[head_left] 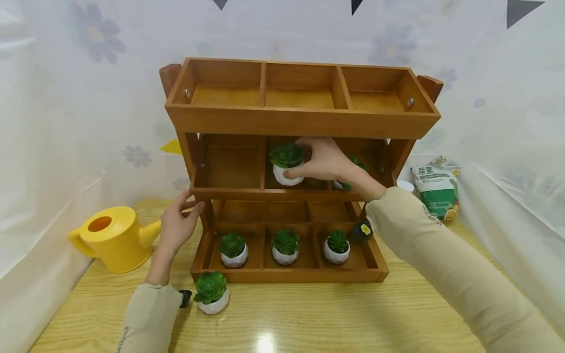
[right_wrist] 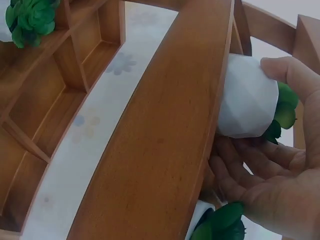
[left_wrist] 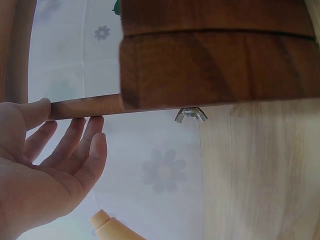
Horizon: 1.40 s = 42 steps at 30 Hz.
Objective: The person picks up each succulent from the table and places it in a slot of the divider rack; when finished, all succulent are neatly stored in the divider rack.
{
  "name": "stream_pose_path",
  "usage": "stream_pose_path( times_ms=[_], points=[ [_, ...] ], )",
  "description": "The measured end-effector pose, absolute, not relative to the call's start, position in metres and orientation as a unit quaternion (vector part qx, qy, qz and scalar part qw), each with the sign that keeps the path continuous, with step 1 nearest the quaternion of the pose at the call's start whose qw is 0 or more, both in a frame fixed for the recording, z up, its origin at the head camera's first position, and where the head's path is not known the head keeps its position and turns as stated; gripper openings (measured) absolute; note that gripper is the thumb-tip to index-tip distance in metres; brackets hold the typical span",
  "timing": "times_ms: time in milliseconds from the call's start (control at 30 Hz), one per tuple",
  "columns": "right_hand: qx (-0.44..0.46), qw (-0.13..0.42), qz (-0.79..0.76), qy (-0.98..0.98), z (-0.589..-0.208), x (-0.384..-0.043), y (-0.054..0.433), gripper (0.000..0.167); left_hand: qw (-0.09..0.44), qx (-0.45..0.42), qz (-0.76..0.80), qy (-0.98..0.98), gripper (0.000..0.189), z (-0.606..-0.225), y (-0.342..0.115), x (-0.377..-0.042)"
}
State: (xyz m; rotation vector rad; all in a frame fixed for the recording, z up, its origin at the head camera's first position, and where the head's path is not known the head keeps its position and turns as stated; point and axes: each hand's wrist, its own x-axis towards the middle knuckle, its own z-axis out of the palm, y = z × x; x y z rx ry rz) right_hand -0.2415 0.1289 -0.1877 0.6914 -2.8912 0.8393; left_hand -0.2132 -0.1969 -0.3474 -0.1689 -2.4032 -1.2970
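Note:
My right hand [head_left: 324, 159] grips a white faceted pot with a green succulent [head_left: 288, 174], at the middle compartment of the wooden shelf's [head_left: 304, 125] second tier. In the right wrist view the thumb lies on one side of the white pot [right_wrist: 247, 100], the fingers around the other. Another potted succulent [head_left: 356, 164] sits in the compartment to the right, partly behind the right arm. At the shelf's left side, my left hand [head_left: 178, 220] holds an upright post. The left wrist view shows this wooden post [left_wrist: 85, 106] pinched between thumb and fingertips.
Three potted succulents [head_left: 285, 246] stand in the bottom tier. Another potted succulent [head_left: 212, 292] is on the table by the left wrist. A yellow watering can [head_left: 116, 240] stands at left, a green-and-white bag [head_left: 437, 191] at right. Wing nuts [left_wrist: 191, 114] stick out from the frame.

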Motion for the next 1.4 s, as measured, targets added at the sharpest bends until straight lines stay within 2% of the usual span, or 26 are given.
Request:
stream_pose_path(
  times_ms=[200, 500, 667, 833, 1167, 1400],
  points=[
    [0.202, -0.021, 0.321, -0.925, -0.182, -0.252, 0.128, 0.089, 0.205, -0.067, -0.466, -0.858, 0.045, -0.347, -0.197, -0.214],
    [0.212, -0.044, 0.305, -0.928, -0.172, -0.265, 0.116, 0.103, 0.196, -0.065, -0.473, -0.856, 0.044, -0.344, -0.196, -0.212],
    [0.23, -0.078, 0.291, -0.926, -0.171, -0.271, 0.115, 0.101, 0.196, -0.065, -0.471, -0.858, 0.045, -0.346, -0.197, -0.212],
    [0.264, -0.082, 0.282, -0.919, -0.171, -0.272, 0.116, 0.097, 0.205, -0.071, -0.466, -0.858, 0.045, -0.347, -0.197, -0.213],
    [0.28, -0.113, 0.193, -0.934, -0.168, -0.272, 0.113, 0.079, 0.204, -0.078, -0.469, -0.855, 0.044, -0.349, -0.197, -0.215],
    [0.291, -0.125, 0.173, -0.933, -0.164, -0.27, 0.113, 0.076, 0.202, -0.071, -0.469, -0.857, 0.044, -0.35, -0.198, -0.215]
  ],
)
